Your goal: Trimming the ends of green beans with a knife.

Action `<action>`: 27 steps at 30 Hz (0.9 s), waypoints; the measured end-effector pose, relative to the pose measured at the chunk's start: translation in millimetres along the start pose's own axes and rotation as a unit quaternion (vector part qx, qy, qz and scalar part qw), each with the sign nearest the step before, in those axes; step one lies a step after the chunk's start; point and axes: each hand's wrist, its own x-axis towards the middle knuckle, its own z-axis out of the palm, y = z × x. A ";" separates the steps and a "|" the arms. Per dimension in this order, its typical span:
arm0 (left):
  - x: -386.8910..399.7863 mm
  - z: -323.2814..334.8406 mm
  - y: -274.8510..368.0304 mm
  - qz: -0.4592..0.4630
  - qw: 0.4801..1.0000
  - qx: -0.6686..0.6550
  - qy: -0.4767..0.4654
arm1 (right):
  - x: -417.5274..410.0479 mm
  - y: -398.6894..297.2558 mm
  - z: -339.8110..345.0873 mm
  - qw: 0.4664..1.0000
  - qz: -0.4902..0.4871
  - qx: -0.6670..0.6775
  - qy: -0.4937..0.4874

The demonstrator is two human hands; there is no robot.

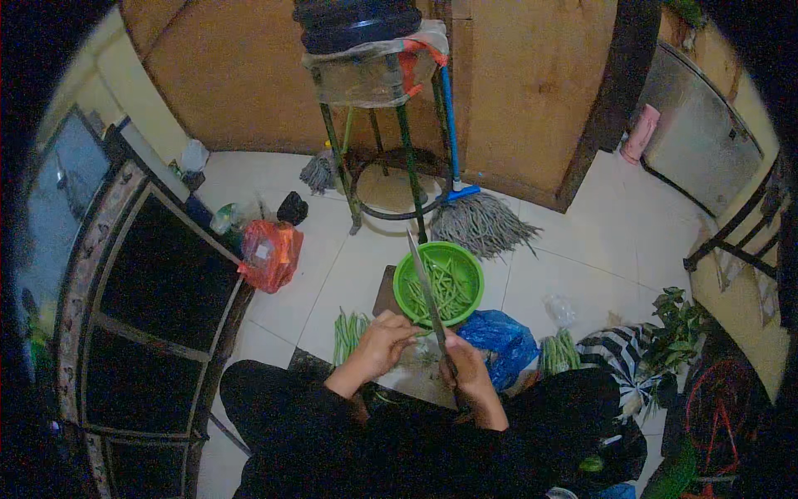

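Note:
My right hand [467,368] grips the handle of a long knife [427,284], its blade pointing away from me across the near left part of a green plastic basin [479,284]. Cut green beans [446,290] lie in the basin. My left hand [381,348] pinches a green bean [425,332] close to the blade, at the basin's near rim. A bunch of long beans [349,335] rests on the floor left of my left hand. Another bunch [560,352] lies to the right, beyond a crumpled blue plastic bag [502,349].
Behind the basin stand a mop [483,224] and a metal stand [405,150] with a dark container. A red plastic bag [271,256] sits left by a dark cabinet [168,274]. At right are a striped bag [617,352] and leafy greens [676,330].

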 end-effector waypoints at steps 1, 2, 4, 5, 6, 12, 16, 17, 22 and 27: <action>-0.2 -3.2 3.2 0.022 0.999 0.027 0.005 | -0.5 -2.3 0.8 1.000 0.005 0.000 -0.007; -1.0 -6.1 7.8 0.020 0.999 0.028 0.005 | 0.2 -1.3 1.6 1.000 0.006 0.001 -0.009; 0.4 -8.0 18.0 0.038 0.994 0.097 0.016 | 1.5 0.9 0.3 0.998 0.062 0.022 0.017; 1.0 -5.2 20.4 0.039 0.994 0.097 0.016 | 3.3 5.4 -1.5 0.998 0.062 0.022 0.017; 0.8 -1.4 23.4 0.039 0.997 0.053 0.048 | 5.4 9.9 -3.0 0.995 0.084 0.057 0.011; 0.3 -2.2 7.5 -0.269 0.892 -0.260 0.252 | 5.2 7.4 -11.8 0.984 0.101 0.137 0.048; 5.4 -15.9 -0.7 -0.307 0.759 -0.467 0.335 | 3.1 7.3 -10.5 0.996 0.073 -0.001 0.044; 5.2 -13.9 -1.2 -0.303 0.740 -0.497 0.337 | 3.1 11.2 -10.3 0.997 0.061 -0.042 0.026; 2.4 -5.0 0.0 -0.344 0.723 -0.520 0.297 | 5.4 17.1 2.8 1.000 -0.015 0.018 0.020; 0.6 -6.4 -0.1 -0.346 0.706 -0.551 0.279 | -1.6 -2.9 10.8 0.995 0.011 0.102 0.007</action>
